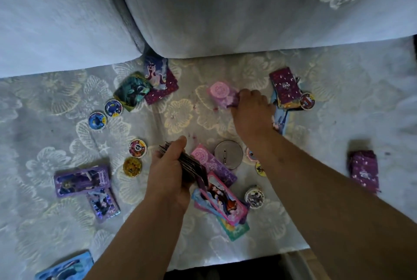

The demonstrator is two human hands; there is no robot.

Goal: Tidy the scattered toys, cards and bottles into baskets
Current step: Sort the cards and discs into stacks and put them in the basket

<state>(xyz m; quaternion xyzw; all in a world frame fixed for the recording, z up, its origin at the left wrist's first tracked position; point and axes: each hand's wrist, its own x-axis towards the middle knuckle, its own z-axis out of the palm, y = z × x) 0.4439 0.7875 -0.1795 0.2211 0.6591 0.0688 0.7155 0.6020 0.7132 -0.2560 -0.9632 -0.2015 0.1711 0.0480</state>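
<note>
My left hand (168, 172) grips a dark stack of cards (191, 166) above the sofa seat. Farther back, my right hand (252, 108) pinches a pink and purple card bundle (220, 94) lying on the lace cover. Loose cards lie around: a pink-edged pile (222, 208) just right of my left hand, a purple pack (213, 162), purple cards (82, 180) at the left, and a stack (285, 87) beyond my right hand. Round discs (114, 108) (137, 148) are scattered among them. A metal badge back (228, 154) lies under my right forearm.
Grey sofa back cushions (203, 13) rise behind the seat. The lace cover (45, 139) spreads over the whole seat. A purple card pile (364, 170) sits at the far right, a blue card (65, 267) at the bottom left. The seat's front edge (237, 255) drops to dark floor.
</note>
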